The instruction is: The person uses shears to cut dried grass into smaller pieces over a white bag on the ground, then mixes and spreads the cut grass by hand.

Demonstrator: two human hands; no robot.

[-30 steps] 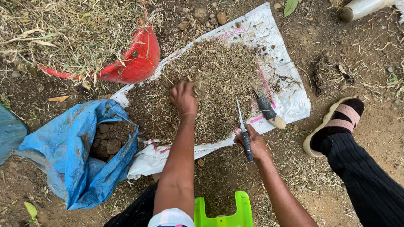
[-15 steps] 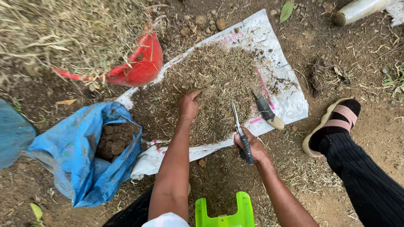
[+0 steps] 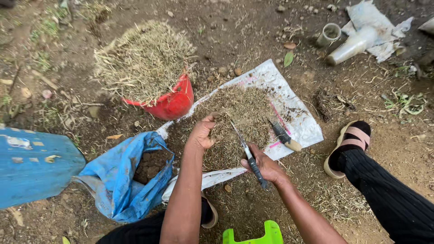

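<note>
A: While the left hand (image 3: 201, 133) was cupped around a clump of the chopped dry grass (image 3: 235, 124), what did the right hand (image 3: 264, 166) hold?

B: It was clenched on the dark handle of a knife (image 3: 246, 153), whose blade slanted up and forward from the fist, its tip near the left fingers.

A: Where did the grass lie?

B: Heaped on a white woven sheet (image 3: 296, 115) directly beyond both hands. A second knife (image 3: 285, 136), with a pale wooden handle, rested on the sheet just to the right of the right hand.

A: How far along did the cutting appear?

B: Judged from the heap, much was already finely chopped. A red basin (image 3: 174, 101), forward and left of the left hand, was piled with longer straw, seemingly uncut. A blue sack (image 3: 120, 178) of soil sat open just left of the left forearm.
</note>
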